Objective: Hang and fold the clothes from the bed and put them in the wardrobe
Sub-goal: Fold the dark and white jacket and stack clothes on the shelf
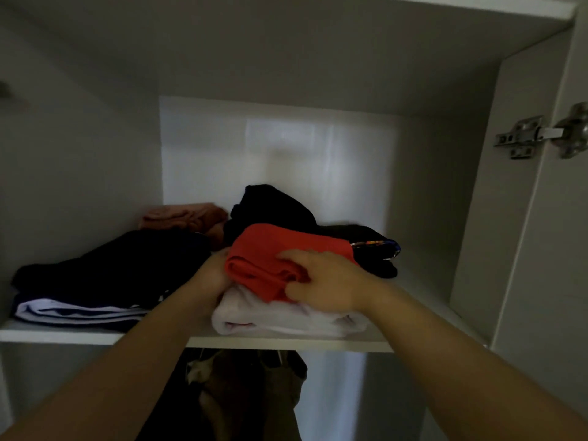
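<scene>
A folded red garment (pixel 270 249) lies on top of a folded white garment (pixel 286 319) on the wardrobe shelf (pixel 63 335). My left hand (pixel 211 273) holds the red garment's left side, fingers hidden behind the cloth. My right hand (pixel 321 278) grips its front right edge, fingers curled over the fold. Behind this stack sits a pile of black clothes (pixel 273 208).
A stack of dark navy and white folded clothes (pixel 95 281) fills the shelf's left part. A pink folded item (pixel 184 214) lies at the back. Hanging clothes (pixel 248 393) show below the shelf. The open door's metal hinge (pixel 541 135) is at the right.
</scene>
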`<state>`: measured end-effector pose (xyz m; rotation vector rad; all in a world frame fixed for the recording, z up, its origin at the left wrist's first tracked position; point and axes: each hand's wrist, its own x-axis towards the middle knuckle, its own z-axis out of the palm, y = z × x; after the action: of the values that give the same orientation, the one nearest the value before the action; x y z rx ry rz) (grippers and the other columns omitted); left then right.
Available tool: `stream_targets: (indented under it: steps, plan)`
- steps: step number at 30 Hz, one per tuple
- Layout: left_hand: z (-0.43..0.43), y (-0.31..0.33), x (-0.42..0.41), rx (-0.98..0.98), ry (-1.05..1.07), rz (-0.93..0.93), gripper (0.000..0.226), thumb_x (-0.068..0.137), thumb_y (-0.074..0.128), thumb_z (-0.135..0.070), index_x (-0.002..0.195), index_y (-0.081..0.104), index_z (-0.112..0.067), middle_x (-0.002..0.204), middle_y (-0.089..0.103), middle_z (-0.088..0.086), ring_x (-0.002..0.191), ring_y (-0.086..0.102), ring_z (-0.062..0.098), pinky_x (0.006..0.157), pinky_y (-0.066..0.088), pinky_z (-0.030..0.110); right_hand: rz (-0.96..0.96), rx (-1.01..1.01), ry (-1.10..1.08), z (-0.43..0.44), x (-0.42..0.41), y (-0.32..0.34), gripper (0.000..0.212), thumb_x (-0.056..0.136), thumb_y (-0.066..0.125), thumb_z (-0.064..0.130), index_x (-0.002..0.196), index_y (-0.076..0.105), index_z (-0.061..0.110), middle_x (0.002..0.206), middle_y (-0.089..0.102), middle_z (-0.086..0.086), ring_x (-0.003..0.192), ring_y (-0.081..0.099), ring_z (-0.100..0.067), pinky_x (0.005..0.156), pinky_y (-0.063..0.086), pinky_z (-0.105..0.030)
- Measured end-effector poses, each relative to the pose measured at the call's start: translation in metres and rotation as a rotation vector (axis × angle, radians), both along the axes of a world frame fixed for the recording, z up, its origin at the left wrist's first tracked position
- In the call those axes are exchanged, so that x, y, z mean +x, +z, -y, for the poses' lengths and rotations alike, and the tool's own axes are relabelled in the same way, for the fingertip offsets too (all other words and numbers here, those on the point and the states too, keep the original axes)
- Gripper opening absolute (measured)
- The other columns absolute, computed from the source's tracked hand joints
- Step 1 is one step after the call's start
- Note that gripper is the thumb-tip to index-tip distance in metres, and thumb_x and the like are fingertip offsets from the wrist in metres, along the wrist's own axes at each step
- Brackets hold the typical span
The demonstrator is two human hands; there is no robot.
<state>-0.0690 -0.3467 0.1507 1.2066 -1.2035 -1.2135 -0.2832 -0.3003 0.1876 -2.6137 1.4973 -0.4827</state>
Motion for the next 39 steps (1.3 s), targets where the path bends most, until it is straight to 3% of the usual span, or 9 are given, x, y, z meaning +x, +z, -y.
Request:
stream_targets:
  steps: [3, 6, 9, 13, 20, 22, 26, 31, 39]
  plan:
    - [0.006, 0.014, 0.012, 0.001, 0.01, -0.263, 0.039, 0.105, 0.044, -0.04, 0.124, 0.064, -0.011, 0.108, 0.067, 0.015, 0.087, 0.063, 0.024, 0.081, 0.05, 0.035, 0.302, 0.113, 0.0, -0.002, -0.006, 0.019, 0.059, 0.09, 0.037, 0.078, 0.126, 0.064, 0.04, 0.132, 0.062, 0.017, 0.121, 0.056, -0.005, 0.11, 0.041, -0.03]
    - [0.011, 0.035, 0.012, 0.001, 0.018, -0.105, 0.055, 0.099, 0.047, -0.059, 0.137, 0.056, -0.02, 0.12, 0.064, 0.006, 0.107, 0.062, 0.023, 0.1, 0.048, 0.041, 0.31, -0.092, -0.155, 0.007, -0.012, 0.028, 0.054, 0.1, 0.022, 0.067, 0.103, 0.065, 0.034, 0.118, 0.068, 0.0, 0.111, 0.061, -0.02, 0.104, 0.045, -0.04]
    - [0.013, 0.037, 0.0, -0.016, -0.017, -0.005, 0.078, 0.078, 0.064, -0.074, 0.135, 0.059, -0.021, 0.119, 0.071, 0.008, 0.108, 0.068, 0.027, 0.106, 0.049, 0.041, 0.105, -0.102, -0.3, 0.031, -0.011, 0.008, 0.062, 0.102, 0.019, 0.062, 0.138, 0.054, 0.025, 0.144, 0.054, -0.012, 0.131, 0.05, -0.031, 0.114, 0.035, -0.047]
    - [0.014, 0.024, -0.016, 0.112, -0.076, 0.012, 0.058, 0.087, 0.069, -0.056, 0.123, 0.067, -0.011, 0.107, 0.075, 0.013, 0.099, 0.072, 0.03, 0.093, 0.055, 0.04, 0.023, 0.125, -0.315, 0.053, -0.016, -0.012, 0.07, 0.1, 0.02, 0.065, 0.16, 0.016, 0.028, 0.168, 0.01, -0.005, 0.154, 0.013, -0.026, 0.124, 0.012, -0.05]
    - [0.02, 0.027, -0.049, 0.123, -0.158, 0.097, 0.052, 0.088, 0.069, -0.051, 0.122, 0.064, -0.012, 0.112, 0.072, 0.008, 0.099, 0.068, 0.024, 0.101, 0.05, 0.038, -0.027, 0.103, -0.482, 0.049, -0.037, 0.012, 0.053, 0.092, 0.026, 0.042, 0.124, 0.058, 0.015, 0.137, 0.055, -0.012, 0.121, 0.052, -0.034, 0.109, 0.034, -0.058]
    - [0.022, 0.024, -0.066, 0.126, -0.19, 0.119, 0.045, 0.091, 0.067, -0.049, 0.118, 0.065, -0.013, 0.109, 0.071, 0.006, 0.093, 0.067, 0.019, 0.096, 0.051, 0.035, 0.025, 0.115, -0.535, 0.047, -0.049, 0.015, 0.049, 0.098, 0.028, 0.041, 0.126, 0.056, 0.014, 0.138, 0.055, -0.014, 0.122, 0.052, -0.034, 0.111, 0.035, -0.054]
    - [0.019, 0.026, -0.103, 0.11, -0.228, 0.196, 0.039, 0.096, 0.059, -0.051, 0.114, 0.062, -0.016, 0.109, 0.067, 0.0, 0.081, 0.062, 0.013, 0.065, 0.047, 0.027, 0.091, 0.127, -0.626, 0.048, -0.075, 0.021, 0.08, 0.098, 0.024, 0.068, 0.153, 0.035, 0.01, 0.155, 0.04, -0.015, 0.14, 0.041, -0.034, 0.116, 0.032, -0.046]
    - [0.041, 0.019, -0.133, 0.015, -0.25, 0.369, 0.104, 0.066, 0.058, -0.09, 0.145, 0.05, -0.023, 0.146, 0.054, 0.006, 0.128, 0.056, 0.026, 0.106, 0.047, 0.042, 0.068, 0.107, -0.74, 0.05, -0.1, 0.017, 0.085, 0.091, 0.032, 0.074, 0.152, 0.03, 0.014, 0.151, 0.045, -0.013, 0.136, 0.045, -0.035, 0.111, 0.037, -0.052]
    - [0.07, 0.068, -0.107, 0.186, -0.306, 0.571, 0.099, 0.079, 0.039, -0.089, 0.154, 0.036, -0.025, 0.151, 0.046, 0.014, 0.123, 0.055, 0.043, 0.103, 0.038, 0.06, 0.029, 0.061, -0.773, 0.069, -0.105, 0.044, 0.085, 0.092, 0.034, 0.072, 0.15, 0.035, 0.009, 0.152, 0.043, -0.017, 0.134, 0.047, -0.037, 0.111, 0.039, -0.045]
